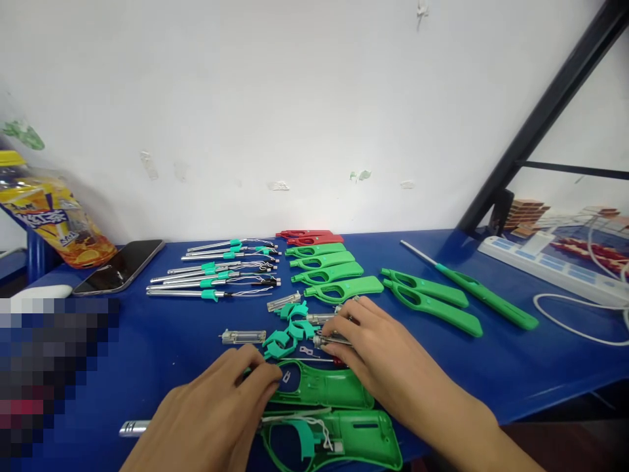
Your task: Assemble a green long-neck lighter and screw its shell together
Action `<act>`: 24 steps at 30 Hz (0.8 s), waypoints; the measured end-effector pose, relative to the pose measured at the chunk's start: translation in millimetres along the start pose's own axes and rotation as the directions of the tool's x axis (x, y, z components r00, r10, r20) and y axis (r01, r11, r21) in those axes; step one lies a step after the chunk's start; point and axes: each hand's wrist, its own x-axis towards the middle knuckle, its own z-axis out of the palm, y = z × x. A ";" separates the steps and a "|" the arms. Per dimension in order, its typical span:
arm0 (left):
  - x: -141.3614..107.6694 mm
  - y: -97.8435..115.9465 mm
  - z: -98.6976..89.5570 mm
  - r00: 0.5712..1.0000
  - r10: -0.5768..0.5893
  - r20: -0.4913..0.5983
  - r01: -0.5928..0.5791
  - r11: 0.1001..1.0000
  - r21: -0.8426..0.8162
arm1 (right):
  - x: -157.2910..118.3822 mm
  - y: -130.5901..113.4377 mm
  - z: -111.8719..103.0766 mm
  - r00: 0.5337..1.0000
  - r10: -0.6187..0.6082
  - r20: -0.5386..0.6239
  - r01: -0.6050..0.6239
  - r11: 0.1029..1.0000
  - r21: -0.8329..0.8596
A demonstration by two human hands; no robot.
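Observation:
My left hand [216, 400] is closed with its fingertips pinched at the narrow end of an open green lighter casing half [329, 388]. Below that lies another green casing half [371, 436] holding a teal trigger [305, 440] and white wires; its metal tube [133, 428] sticks out left beneath my hand. My right hand [376, 347] curls its fingers over a clear fuel tank [324, 339] among the loose parts, the grip partly hidden. Beside it are teal triggers [280, 342], another clear tank [243, 337] and a screwdriver [309, 358] with a red handle.
Several metal lighter tubes [184, 293] with wires lie at back left. Green casings [344, 287] and red casings [309, 235] sit behind the parts. An assembled green lighter [486, 295], power strip [555, 269], phone [120, 265] and tilted drink bottle [59, 216] stand farther out.

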 end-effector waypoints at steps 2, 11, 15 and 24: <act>7.2 1.4 1.9 0.996 -0.027 0.081 0.030 0.999 -0.031 | 1.1 -0.8 -0.1 1.000 0.001 0.008 -0.001 1.000 -0.017; 46.7 19.2 -11.8 0.914 -0.127 0.386 0.130 0.991 0.019 | 6.1 -4.0 -5.4 0.997 -0.073 0.031 0.075 0.995 -0.071; 59.8 26.5 -21.1 0.859 -0.176 0.482 0.174 0.984 0.051 | 4.8 -2.3 -1.8 0.991 -0.130 0.035 0.133 0.984 -0.117; 65.1 28.3 -26.1 0.824 -0.173 0.539 0.171 0.984 0.055 | 8.6 -10.4 -8.6 0.980 -0.181 0.086 0.198 0.939 -0.282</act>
